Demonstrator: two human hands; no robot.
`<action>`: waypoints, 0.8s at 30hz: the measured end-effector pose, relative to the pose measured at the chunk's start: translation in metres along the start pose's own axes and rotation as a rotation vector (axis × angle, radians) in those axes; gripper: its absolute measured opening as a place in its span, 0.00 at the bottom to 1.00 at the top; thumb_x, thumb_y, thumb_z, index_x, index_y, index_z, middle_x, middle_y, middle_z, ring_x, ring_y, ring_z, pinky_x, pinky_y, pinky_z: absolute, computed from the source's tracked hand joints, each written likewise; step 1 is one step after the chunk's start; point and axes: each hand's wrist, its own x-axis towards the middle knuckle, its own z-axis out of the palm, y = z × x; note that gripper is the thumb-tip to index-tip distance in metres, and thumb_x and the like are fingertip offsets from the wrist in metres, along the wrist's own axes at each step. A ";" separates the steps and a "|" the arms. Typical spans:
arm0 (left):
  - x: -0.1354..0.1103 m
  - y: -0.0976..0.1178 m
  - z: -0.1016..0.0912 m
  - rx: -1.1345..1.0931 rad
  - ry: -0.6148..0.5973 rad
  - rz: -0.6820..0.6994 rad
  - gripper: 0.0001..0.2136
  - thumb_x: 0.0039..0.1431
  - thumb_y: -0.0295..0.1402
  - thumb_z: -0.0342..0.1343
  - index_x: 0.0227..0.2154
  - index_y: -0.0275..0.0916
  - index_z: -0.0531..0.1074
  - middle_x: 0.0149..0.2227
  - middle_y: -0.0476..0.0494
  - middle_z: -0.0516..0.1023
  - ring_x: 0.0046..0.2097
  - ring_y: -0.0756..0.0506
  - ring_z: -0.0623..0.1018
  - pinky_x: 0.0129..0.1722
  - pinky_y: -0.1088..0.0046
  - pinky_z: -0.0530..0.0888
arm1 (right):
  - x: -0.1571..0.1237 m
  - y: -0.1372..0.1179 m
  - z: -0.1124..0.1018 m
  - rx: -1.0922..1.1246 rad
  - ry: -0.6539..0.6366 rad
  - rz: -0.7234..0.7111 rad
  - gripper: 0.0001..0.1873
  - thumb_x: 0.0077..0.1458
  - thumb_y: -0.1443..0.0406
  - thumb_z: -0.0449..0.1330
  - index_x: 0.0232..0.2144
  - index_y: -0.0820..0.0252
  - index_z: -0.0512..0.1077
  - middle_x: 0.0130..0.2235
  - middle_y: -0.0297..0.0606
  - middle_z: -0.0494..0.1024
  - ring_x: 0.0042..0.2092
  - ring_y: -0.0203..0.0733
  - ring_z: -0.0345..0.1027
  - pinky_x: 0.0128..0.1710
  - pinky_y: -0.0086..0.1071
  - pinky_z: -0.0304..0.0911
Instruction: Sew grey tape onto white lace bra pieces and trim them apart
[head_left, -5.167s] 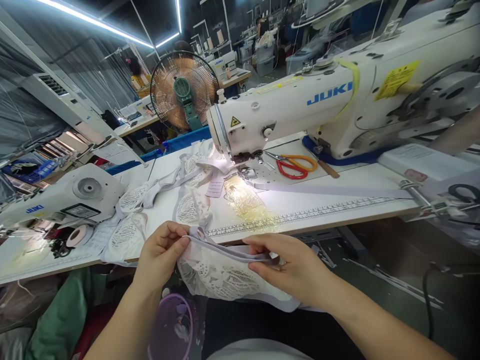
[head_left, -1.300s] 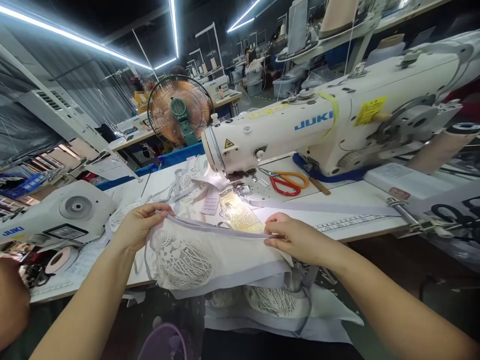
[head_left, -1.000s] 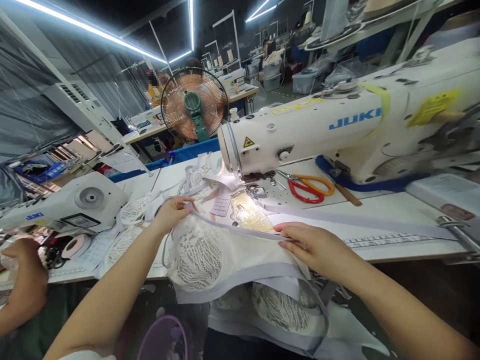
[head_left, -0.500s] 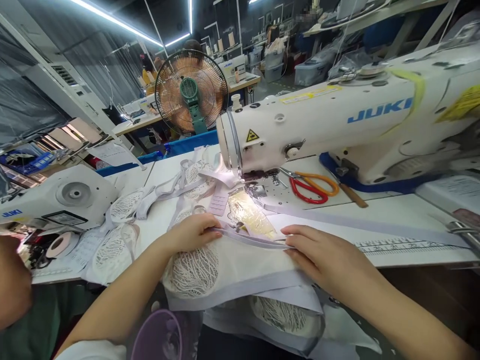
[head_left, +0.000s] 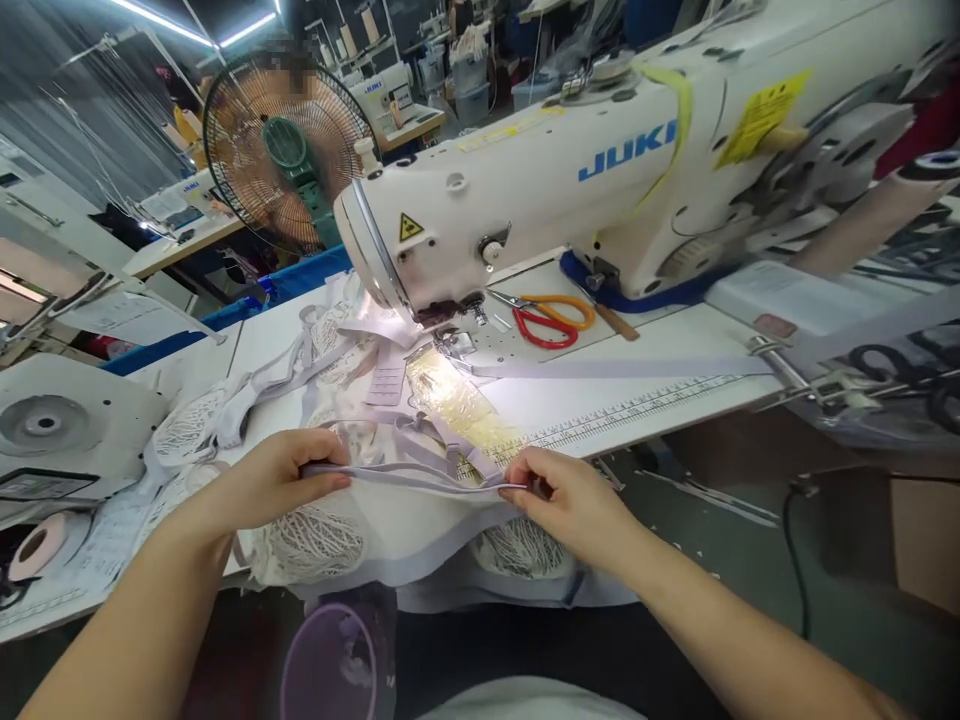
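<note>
Lace-cupped garment [head_left: 420, 515] is held by its grey-lavender edging [head_left: 427, 483] above the front edge of the worktop [head_left: 547, 395], with its lower part reaching past that edge. The edging is pinched on the left by the left hand [head_left: 281, 480], whose grip is closed on it; on the right it is gripped likewise by the right hand [head_left: 566, 505]. Straps [head_left: 420, 437] are bunched just behind it, between the hands. Scale markings [head_left: 622, 410] are set along the front edge, beyond the right hand. Scissors [head_left: 555, 320] are laid under the sewing machine's [head_left: 540, 190] arm. More lace pieces [head_left: 187, 430] are spread toward the worktop's left end. A purple bin [head_left: 307, 665] is placed below the front edge.
</note>
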 end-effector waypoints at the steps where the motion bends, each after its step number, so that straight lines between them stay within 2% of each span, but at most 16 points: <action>1: -0.004 0.004 -0.003 0.001 -0.022 0.000 0.08 0.53 0.37 0.54 0.24 0.39 0.72 0.24 0.48 0.71 0.26 0.50 0.69 0.25 0.78 0.64 | -0.003 0.000 0.002 0.051 -0.005 -0.022 0.07 0.47 0.66 0.55 0.21 0.57 0.61 0.25 0.31 0.69 0.30 0.37 0.62 0.30 0.31 0.56; 3: -0.014 0.010 -0.009 0.026 -0.088 -0.006 0.09 0.55 0.37 0.52 0.25 0.38 0.71 0.25 0.48 0.71 0.26 0.50 0.69 0.26 0.78 0.64 | -0.008 -0.001 0.005 0.183 -0.061 -0.036 0.08 0.46 0.65 0.56 0.20 0.57 0.59 0.29 0.34 0.71 0.33 0.39 0.63 0.33 0.32 0.58; 7: -0.037 0.024 -0.021 0.086 -0.222 0.027 0.07 0.58 0.34 0.50 0.30 0.37 0.70 0.28 0.47 0.71 0.29 0.50 0.69 0.29 0.78 0.65 | -0.018 -0.001 0.014 0.561 -0.337 0.017 0.13 0.46 0.61 0.60 0.21 0.58 0.59 0.36 0.38 0.73 0.40 0.42 0.65 0.36 0.34 0.60; 8: -0.043 0.028 -0.022 0.084 -0.239 0.048 0.07 0.58 0.34 0.50 0.31 0.37 0.70 0.29 0.47 0.72 0.30 0.50 0.70 0.30 0.78 0.66 | -0.020 0.000 0.018 0.662 -0.378 0.032 0.14 0.46 0.60 0.61 0.21 0.58 0.59 0.35 0.38 0.73 0.39 0.42 0.66 0.36 0.34 0.61; 10: -0.052 0.036 -0.022 0.065 -0.270 0.066 0.06 0.58 0.33 0.51 0.32 0.36 0.70 0.31 0.45 0.73 0.32 0.50 0.71 0.33 0.78 0.66 | -0.026 0.002 0.027 0.824 -0.377 0.080 0.17 0.44 0.57 0.64 0.21 0.58 0.60 0.34 0.38 0.73 0.34 0.40 0.66 0.33 0.33 0.61; 12: -0.060 0.043 -0.019 0.039 -0.278 0.068 0.06 0.58 0.32 0.52 0.32 0.36 0.71 0.31 0.44 0.73 0.33 0.49 0.72 0.34 0.78 0.67 | -0.031 0.006 0.034 0.906 -0.317 0.142 0.17 0.41 0.56 0.66 0.21 0.59 0.63 0.32 0.37 0.74 0.31 0.38 0.66 0.30 0.31 0.62; 15: -0.071 0.045 -0.010 0.028 -0.226 0.063 0.05 0.57 0.32 0.53 0.31 0.35 0.70 0.30 0.45 0.72 0.32 0.50 0.71 0.32 0.79 0.66 | -0.035 0.014 0.040 0.916 -0.205 0.153 0.14 0.40 0.57 0.67 0.19 0.58 0.68 0.33 0.39 0.76 0.33 0.41 0.69 0.31 0.32 0.64; 18: -0.082 0.043 0.004 0.022 -0.140 0.046 0.05 0.56 0.33 0.54 0.31 0.36 0.70 0.29 0.47 0.72 0.31 0.51 0.71 0.32 0.80 0.65 | -0.038 0.019 0.036 0.830 -0.034 0.037 0.09 0.42 0.59 0.67 0.20 0.56 0.72 0.33 0.39 0.77 0.34 0.43 0.71 0.32 0.31 0.67; 21: -0.090 0.042 0.020 0.008 -0.066 0.034 0.05 0.57 0.33 0.53 0.32 0.36 0.70 0.30 0.47 0.72 0.32 0.51 0.70 0.33 0.80 0.65 | -0.044 0.015 0.028 0.656 0.153 -0.111 0.06 0.43 0.63 0.65 0.20 0.55 0.72 0.32 0.37 0.77 0.32 0.40 0.71 0.30 0.28 0.67; 24: -0.091 0.042 0.036 0.031 0.015 0.023 0.05 0.58 0.32 0.51 0.32 0.36 0.69 0.30 0.48 0.71 0.32 0.51 0.70 0.32 0.79 0.65 | -0.052 0.005 0.022 0.473 0.337 -0.149 0.04 0.45 0.64 0.64 0.22 0.54 0.72 0.31 0.35 0.76 0.32 0.40 0.70 0.30 0.29 0.67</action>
